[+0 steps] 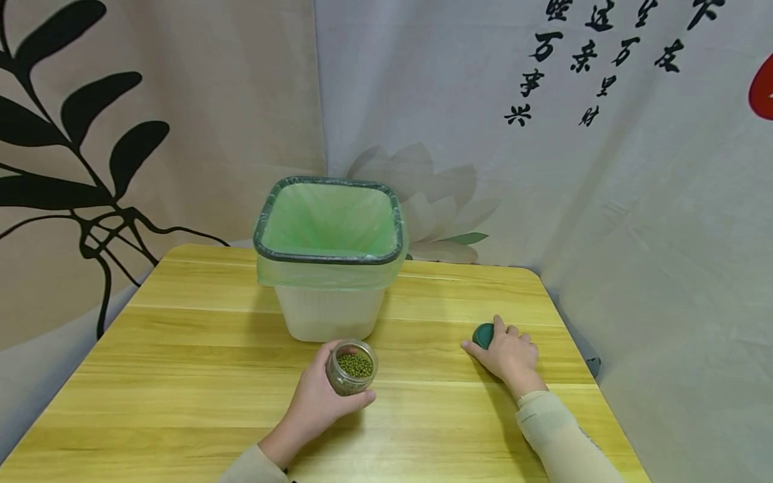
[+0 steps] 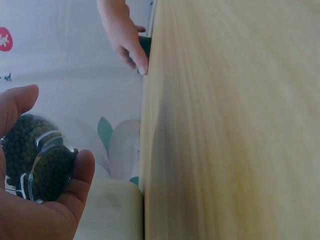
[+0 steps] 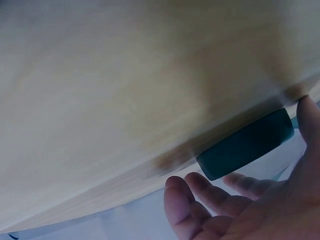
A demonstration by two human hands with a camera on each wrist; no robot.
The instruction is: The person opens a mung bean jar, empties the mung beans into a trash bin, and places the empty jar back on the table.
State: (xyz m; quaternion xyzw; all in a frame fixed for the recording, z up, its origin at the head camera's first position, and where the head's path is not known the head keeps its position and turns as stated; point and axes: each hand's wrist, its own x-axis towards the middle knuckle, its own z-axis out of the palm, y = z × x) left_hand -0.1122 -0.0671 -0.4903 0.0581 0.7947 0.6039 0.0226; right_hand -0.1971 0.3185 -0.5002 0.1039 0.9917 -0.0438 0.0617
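Pale wood runs under both hands, a table (image 1: 181,376) backed by printed cloth hangings. Nearest, the left hand (image 1: 314,402) grips a jar (image 1: 352,367) of green beans, fingers and thumb curled round its glass wall; the left wrist view shows the thumb (image 2: 80,170) closed over the side and the beans packed behind the glass. The jar's mouth is open and tilted a little toward the camera, so the lid is already off and the beans are all inside. To the right, well apart from the jar, the right hand (image 1: 510,352) rests on the table with its fingers bent over a dark green lid (image 1: 483,334), which lies flat just beyond the fingertips. In the right wrist view the lid (image 3: 245,145) sits on the wood with the fingers (image 3: 200,195) loosely curved beneath it and the thumb touching its far edge; whether they press it or have let go I cannot tell for sure, but it looks like a light hold. Judging by this, opening is done and emptying is not. Just beyond the jar stands a white bin (image 1: 329,235) lined with a green bag, mouth open, nothing between it and the left fingers.
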